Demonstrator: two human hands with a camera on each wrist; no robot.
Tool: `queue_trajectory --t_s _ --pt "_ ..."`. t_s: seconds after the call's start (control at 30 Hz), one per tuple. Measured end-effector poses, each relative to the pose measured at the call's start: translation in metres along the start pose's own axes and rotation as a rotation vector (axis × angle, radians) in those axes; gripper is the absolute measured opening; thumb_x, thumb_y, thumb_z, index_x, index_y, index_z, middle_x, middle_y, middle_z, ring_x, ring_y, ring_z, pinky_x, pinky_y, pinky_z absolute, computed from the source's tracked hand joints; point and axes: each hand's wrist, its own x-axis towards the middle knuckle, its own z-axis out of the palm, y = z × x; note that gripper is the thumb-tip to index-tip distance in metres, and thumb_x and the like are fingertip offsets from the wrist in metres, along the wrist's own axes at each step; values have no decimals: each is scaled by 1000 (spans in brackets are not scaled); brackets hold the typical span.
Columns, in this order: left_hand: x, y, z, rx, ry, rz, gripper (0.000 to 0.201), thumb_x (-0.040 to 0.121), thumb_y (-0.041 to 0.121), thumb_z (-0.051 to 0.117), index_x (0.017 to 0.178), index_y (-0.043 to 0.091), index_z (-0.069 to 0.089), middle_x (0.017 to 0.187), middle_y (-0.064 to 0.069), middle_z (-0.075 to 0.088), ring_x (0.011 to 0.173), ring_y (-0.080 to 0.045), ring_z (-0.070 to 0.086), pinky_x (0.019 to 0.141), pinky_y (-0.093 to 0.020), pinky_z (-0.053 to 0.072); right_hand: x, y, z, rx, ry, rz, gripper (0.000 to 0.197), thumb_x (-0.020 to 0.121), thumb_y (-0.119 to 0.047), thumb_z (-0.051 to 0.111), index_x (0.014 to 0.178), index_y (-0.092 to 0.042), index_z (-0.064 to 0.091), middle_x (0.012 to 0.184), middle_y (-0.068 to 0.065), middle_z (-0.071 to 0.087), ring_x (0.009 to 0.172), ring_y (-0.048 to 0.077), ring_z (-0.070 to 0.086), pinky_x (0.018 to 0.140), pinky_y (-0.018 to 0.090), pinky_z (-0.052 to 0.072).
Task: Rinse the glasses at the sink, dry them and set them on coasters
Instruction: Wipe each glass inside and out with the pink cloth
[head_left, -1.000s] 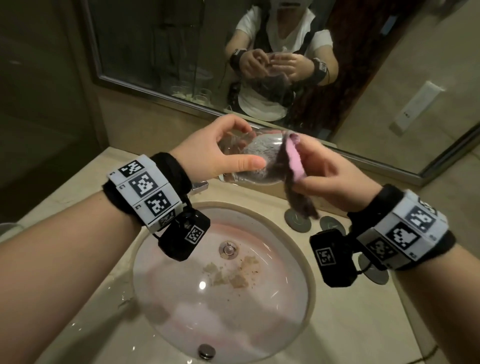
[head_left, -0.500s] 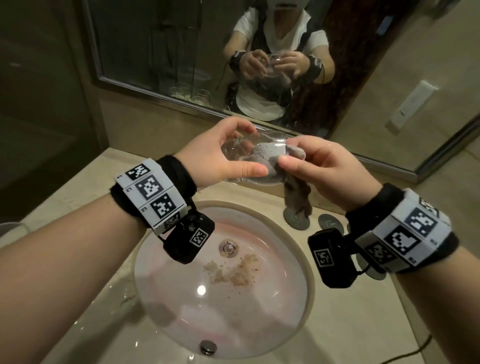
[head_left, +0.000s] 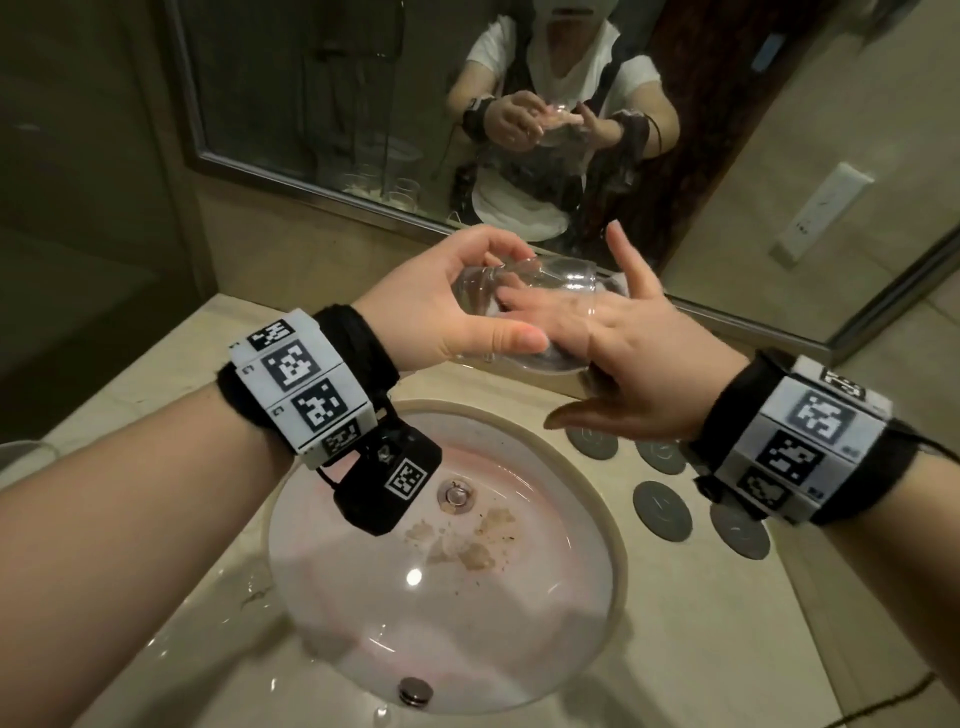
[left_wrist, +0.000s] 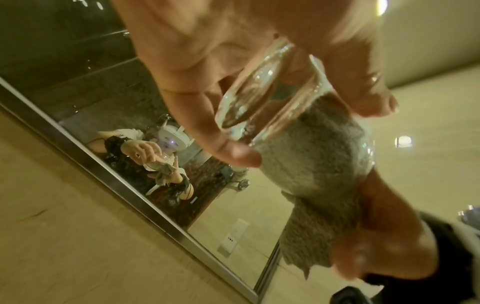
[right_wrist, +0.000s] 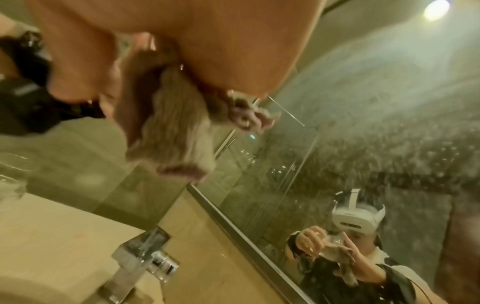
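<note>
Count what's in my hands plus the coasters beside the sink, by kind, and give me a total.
Glass: 1
Cloth: 1
Coasters: 4
Total: 6

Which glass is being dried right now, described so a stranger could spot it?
Start at the round white sink below the mirror. Above its far rim, the left hand holds a clear glass on its side by the base, while the right hand presses a grey cloth inside. It is the only glass off the counter.
</note>
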Motion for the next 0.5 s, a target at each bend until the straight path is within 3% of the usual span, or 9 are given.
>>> queue_trajectory --t_s 0.1,0.2,0.27,0.33,0.4,0.43,0.5 --pt "2 2 2 -56 21 -1 56 51 44 71 102 41 49 97 16 57 79 18 56 67 0 42 9 2 2 -106 119 -10 68 79 -36 69 137 -26 34 134 -2 56 121 18 56 112 57 -6" --pt "4 -1 4 -75 68 3 55 52 43 73 102 38 51 95 16 57 79 16 56 67 -3 43 14 -1 5 -52 211 43 51 84 -36 60 130 -21 46 106 -3 71 100 18 67 116 47 -7" --pt "6 -6 5 -1 76 23 57 54 45 81 102 39 51 98 18 56 88 9 57 76 -11 46 15 -8 12 250 259 156 41 80 -41 59 116 -21 58 101 -7 69 103 16 64 118 48 -6" --pt "7 -10 6 133 62 68 62 57 40 85 107 35 51 101 21 52 97 6 53 85 -17 45 14 -15 17 769 271 334 33 70 -39 72 101 -31 62 96 -11 67 107 14 59 116 53 16" --pt "10 -12 5 208 48 102 66 57 41 85 111 31 48 103 23 48 99 9 48 87 -17 43 13 -16 22 1105 286 468 40 62 -25 83 97 -29 63 87 -8 68 93 8 61 96 31 47" --pt "13 -13 4 224 37 95 68 58 48 82 112 31 45 105 23 47 99 11 47 85 -16 43 12 -13 24 1109 293 491 41 63 -24 83 99 -28 63 85 -8 67 85 2 61 83 19 49" --pt "15 -13 1 140 16 37 73 60 71 66 115 32 39 110 20 46 99 13 48 80 -13 46 14 -11 24 1033 301 536 48 61 -39 82 103 -35 60 84 -10 68 81 -3 61 76 13 46"
